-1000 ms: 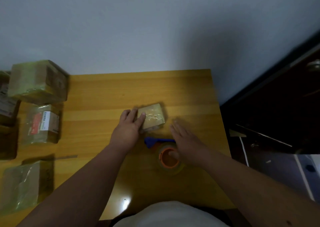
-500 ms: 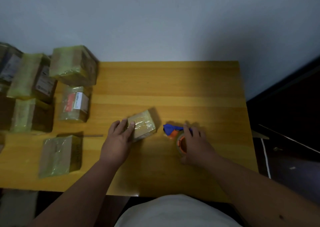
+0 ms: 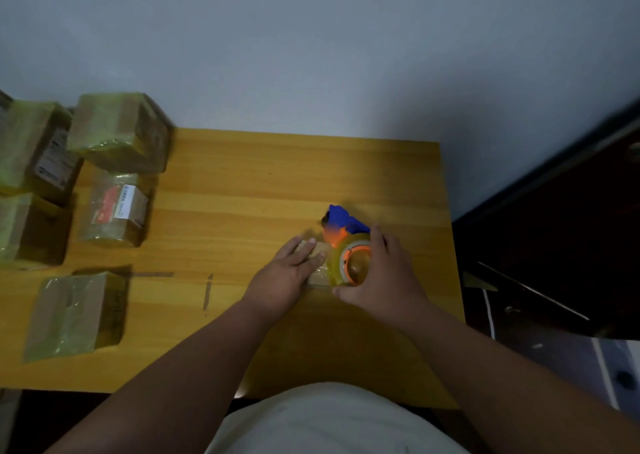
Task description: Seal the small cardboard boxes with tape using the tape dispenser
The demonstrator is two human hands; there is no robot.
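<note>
The small cardboard box (image 3: 317, 261) lies on the worktop (image 3: 242, 190) right in front of the person, mostly hidden. The left hand (image 3: 282, 279) presses flat on it with straight fingers. The right hand (image 3: 384, 277) curls its grip round the tape dispenser (image 3: 346, 246), roll against the box's right side. The step looks like starting a strip. Next, the tape end likely needs sticking down and drawing across the box while the left hand steadies it. Wrapped parcels (image 3: 117, 131) sit well apart at left.
</note>
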